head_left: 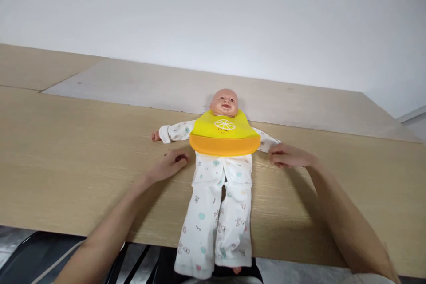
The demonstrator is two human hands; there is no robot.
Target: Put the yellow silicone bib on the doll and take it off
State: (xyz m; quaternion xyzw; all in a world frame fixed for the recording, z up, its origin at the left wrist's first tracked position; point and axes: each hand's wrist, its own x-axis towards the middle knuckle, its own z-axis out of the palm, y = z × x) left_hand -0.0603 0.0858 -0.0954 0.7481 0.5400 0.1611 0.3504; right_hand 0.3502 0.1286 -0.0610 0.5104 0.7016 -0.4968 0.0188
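Observation:
A baby doll (218, 173) lies on its back on the table, in white patterned pyjamas, with a yellow and orange silicone bib (224, 135) over its chest. My left hand (169, 165) rests on the table beside the doll's waist, just below the bib's edge, its fingers curled around nothing. My right hand (289, 156) is at the far end of the doll's sleeve (268, 142), and its fingers close on the cuff. The doll's hand on that side is hidden. Its other small hand (155, 136) lies bare on the wood.
The light wooden table (80, 151) carries the doll, whose trouser legs reach past its near edge. A pale grey board (159, 86) lies beyond the doll, with a white wall behind. Dark objects and a grey floor show below the near edge.

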